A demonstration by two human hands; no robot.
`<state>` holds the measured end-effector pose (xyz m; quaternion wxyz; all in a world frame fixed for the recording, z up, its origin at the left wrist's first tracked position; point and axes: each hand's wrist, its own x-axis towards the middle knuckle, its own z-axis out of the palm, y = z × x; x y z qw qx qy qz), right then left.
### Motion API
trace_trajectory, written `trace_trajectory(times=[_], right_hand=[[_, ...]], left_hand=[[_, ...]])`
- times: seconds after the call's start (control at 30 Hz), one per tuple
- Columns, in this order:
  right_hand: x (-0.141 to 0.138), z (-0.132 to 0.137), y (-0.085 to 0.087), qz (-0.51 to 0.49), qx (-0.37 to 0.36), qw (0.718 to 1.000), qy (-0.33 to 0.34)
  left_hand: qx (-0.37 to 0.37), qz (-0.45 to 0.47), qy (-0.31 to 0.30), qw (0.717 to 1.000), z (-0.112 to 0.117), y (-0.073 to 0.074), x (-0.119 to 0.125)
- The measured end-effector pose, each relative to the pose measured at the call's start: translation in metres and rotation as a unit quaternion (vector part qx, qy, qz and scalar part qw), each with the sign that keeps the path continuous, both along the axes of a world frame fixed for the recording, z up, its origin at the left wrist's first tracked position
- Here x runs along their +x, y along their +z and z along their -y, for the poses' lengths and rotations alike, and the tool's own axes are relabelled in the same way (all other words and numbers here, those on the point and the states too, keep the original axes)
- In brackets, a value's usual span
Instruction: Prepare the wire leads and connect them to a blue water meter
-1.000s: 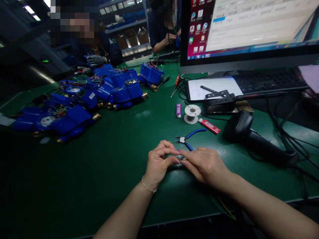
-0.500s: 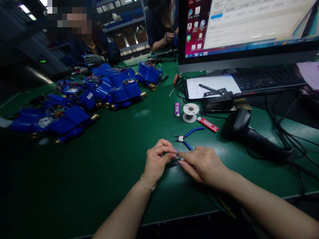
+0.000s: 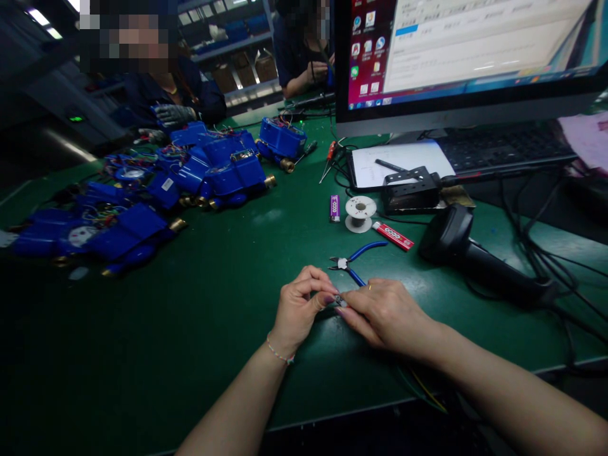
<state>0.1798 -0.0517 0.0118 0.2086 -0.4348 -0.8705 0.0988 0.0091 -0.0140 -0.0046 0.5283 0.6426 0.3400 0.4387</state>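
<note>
A tiny metal part [image 3: 339, 299], too small for me to name, sits low in the middle of the frame, pinched between the fingertips of my two hands just above the green worktop [image 3: 228, 297]. My left hand [image 3: 300, 308] is curled, thumb and forefinger closed on the part from the left; there is a bead bracelet at that wrist. My right hand [image 3: 384, 312] meets it from the right, fingers drawn together on the same part, a ring on one finger.

Just above my hands lie blue-handled cutting pliers [image 3: 354, 258], their handles spread, one handle running behind my right hand. Further up are a white solder spool [image 3: 360, 213], a purple battery [image 3: 335, 208] to its left and a red tube [image 3: 392, 235] to its right. A black barcode scanner [image 3: 479, 256] lies at the right. Above it stand a black fixture [image 3: 411, 189], a keyboard [image 3: 503, 149] and a lit monitor [image 3: 465, 57]. Blue water meters [image 3: 156, 190] with brass fittings are heaped at the upper left, where another person's gloved hand [image 3: 173, 114] rests near them.
</note>
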Motion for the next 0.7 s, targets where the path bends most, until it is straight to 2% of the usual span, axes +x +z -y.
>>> trace_trajectory(times=[0.23, 0.43, 0.53, 0.6, 0.7], right_hand=[[0.001, 0.000, 0.000, -0.009, -0.010, 1.000, -0.003], [0.000, -0.002, -0.004, -0.043, 0.011, 0.999, -0.015], [0.000, -0.002, -0.004, -0.059, 0.022, 0.997, -0.035], [0.001, -0.003, -0.002, -0.093, -0.007, 0.994, -0.051], [0.007, -0.008, 0.001, -0.188, -0.098, 0.974, -0.076]], left_hand=[[0.010, 0.001, -0.003, 1.000, 0.000, 0.001, 0.001], [-0.014, 0.019, -0.007, 1.000, 0.000, -0.003, 0.001], [-0.031, 0.010, 0.026, 0.999, -0.001, -0.006, 0.001], [-0.057, 0.002, 0.066, 0.996, -0.002, -0.009, 0.002], [-0.092, 0.017, 0.114, 0.989, -0.004, -0.013, 0.002]])
